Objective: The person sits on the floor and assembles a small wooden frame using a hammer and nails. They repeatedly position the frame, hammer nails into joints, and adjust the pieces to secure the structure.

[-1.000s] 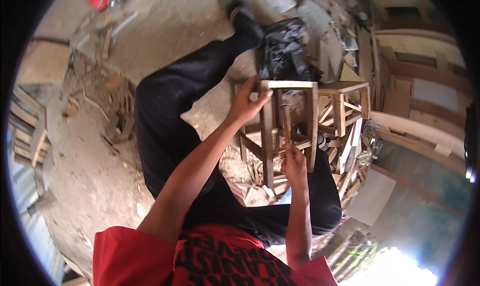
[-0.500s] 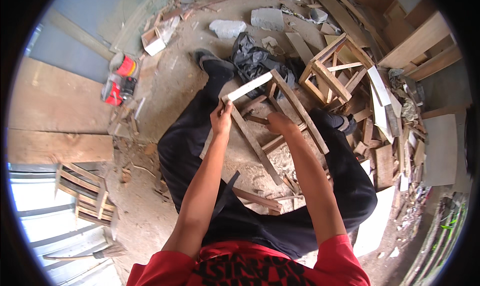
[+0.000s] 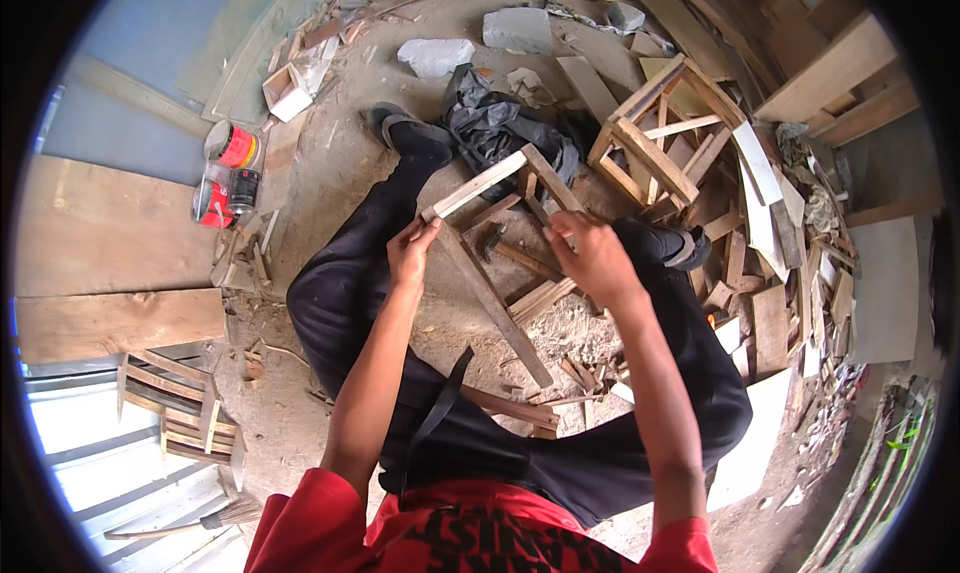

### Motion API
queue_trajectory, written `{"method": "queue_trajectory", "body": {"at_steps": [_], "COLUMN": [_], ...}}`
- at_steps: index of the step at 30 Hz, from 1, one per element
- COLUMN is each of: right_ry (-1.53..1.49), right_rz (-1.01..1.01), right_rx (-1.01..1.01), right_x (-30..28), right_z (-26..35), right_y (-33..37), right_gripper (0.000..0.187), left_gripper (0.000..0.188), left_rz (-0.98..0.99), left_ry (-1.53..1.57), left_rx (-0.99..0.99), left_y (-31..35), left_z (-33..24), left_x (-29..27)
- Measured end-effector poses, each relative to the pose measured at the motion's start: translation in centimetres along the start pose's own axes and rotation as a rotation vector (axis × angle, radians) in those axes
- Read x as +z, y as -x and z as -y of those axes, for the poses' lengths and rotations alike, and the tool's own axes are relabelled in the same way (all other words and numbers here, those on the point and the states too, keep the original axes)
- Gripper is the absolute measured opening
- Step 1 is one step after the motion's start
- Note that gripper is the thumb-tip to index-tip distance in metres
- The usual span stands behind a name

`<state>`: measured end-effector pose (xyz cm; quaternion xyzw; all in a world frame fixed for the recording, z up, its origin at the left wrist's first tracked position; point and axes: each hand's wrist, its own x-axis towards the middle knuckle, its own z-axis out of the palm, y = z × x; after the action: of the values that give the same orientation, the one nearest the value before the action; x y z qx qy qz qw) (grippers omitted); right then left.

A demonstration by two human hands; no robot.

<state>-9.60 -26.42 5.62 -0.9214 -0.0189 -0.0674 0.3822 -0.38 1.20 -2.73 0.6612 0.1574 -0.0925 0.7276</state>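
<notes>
Between my legs a small wooden frame [image 3: 486,285] of nailed strips is held up at a slant, a pale strip across its far end. My left hand [image 3: 408,253] pinches its far left corner. My right hand [image 3: 592,258] has its fingers closed round the right-hand strip, hiding part of it. Within the frame's outline lies a hammer [image 3: 525,260] with a wooden handle, its dark head toward the left; neither hand touches it. A crosspiece [image 3: 540,300] shows just below the handle.
Another wooden frame [image 3: 655,153] stands at the far right beside scattered offcuts [image 3: 768,328]. A black plastic bag [image 3: 495,118] lies beyond my feet, near grey concrete blocks [image 3: 517,31]. Cans [image 3: 232,145] stand at left. A slatted wooden piece [image 3: 190,413] and a broom [image 3: 225,515] lie lower left.
My right hand has let go of the hammer and moved up to the frame's right-hand strip. The frame and my left hand have shifted slightly left and nearer in the picture.
</notes>
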Motion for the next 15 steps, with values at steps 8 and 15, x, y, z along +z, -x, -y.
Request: {"method": "queue_trajectory", "body": {"at_steps": [8, 15], "right_ry": [-0.220, -0.071], "right_rz": [-0.042, 0.341], "right_rx": [0.093, 0.106], "right_x": [0.2, 5.6], "right_z": [-5.4, -14.6], "right_y": [-13.3, -23.7], "right_gripper": [0.018, 0.020], "left_gripper": [0.036, 0.071], "left_rz": [0.076, 0.234], "left_ry": [-0.199, 0.090], "left_rx": [0.379, 0.425], "left_y": [-1.2, -2.7], "left_z": [3.2, 5.2], "left_x": [-0.8, 2.2]}}
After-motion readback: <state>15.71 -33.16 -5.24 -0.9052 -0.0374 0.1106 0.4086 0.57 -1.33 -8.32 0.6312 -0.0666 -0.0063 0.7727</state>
